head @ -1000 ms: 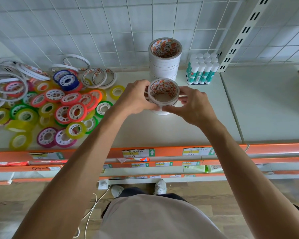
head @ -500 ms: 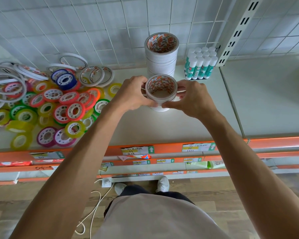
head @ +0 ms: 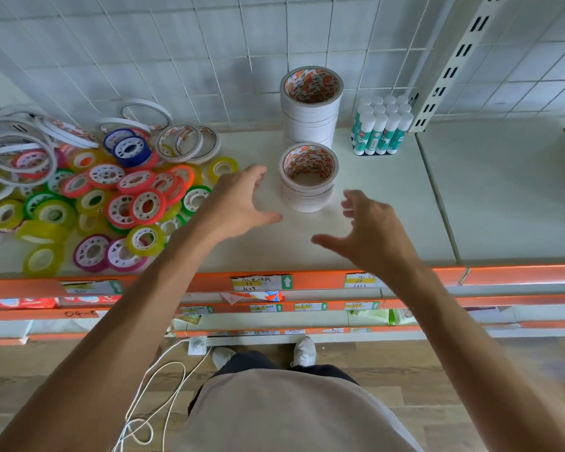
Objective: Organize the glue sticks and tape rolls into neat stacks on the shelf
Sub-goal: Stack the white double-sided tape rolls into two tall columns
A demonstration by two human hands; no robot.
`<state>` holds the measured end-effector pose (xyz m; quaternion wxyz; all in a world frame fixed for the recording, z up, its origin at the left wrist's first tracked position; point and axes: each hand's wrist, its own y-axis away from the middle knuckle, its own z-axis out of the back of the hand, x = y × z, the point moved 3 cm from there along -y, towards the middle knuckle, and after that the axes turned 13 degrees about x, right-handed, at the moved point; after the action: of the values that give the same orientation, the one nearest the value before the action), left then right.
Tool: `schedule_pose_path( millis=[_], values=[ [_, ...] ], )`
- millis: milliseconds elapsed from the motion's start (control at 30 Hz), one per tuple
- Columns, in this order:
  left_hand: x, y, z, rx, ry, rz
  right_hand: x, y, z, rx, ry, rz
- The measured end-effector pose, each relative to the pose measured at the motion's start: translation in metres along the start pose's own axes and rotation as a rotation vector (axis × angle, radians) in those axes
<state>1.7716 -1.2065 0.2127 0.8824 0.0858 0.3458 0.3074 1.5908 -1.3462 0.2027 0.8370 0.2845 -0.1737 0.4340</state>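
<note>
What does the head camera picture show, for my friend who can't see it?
Two open hands, left hand and right hand, hover beside a short stack of white tape rolls on a shelf. Behind stand a taller stack and glue sticks; colourful rolls lie piled left.

White grid wall [head: 209, 44] stood beyond the left fingers [head: 252, 174]. Slotted upright [head: 454, 66] rose far beyond and to the rt of the right fingers [head: 353, 199]. Orange price rail [head: 503, 274] ran nearer the body than both sets of fingers, w/ a handwritten label [head: 261, 282] betw. them and a 2nd label [head: 361, 281] below the rt ones. Red packets [head: 20, 302] lay on a lower level, far left. Well below: wood floor [head: 470, 360], white cable [head: 163, 380], socket block [head: 197, 346], white shoes [head: 304, 352], beige shirt [head: 274, 415].
</note>
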Motion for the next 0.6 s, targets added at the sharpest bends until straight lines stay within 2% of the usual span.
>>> schedule_pose_path(
  millis=[100, 200, 600],
  values=[
    [0.005, 0.040, -0.001, -0.053, -0.180, -0.060, 0.016, 0.023, -0.011, 0.038, 0.081, 0.069],
    [0.014, 0.070, 0.004, -0.115, -0.240, -0.059, 0.045, 0.021, -0.020, 0.067, 0.146, 0.150],
    [0.116, 0.156, 0.052, -0.267, -0.168, 0.009, 0.169, -0.018, -0.075, 0.135, 0.350, 0.394]
  ],
)
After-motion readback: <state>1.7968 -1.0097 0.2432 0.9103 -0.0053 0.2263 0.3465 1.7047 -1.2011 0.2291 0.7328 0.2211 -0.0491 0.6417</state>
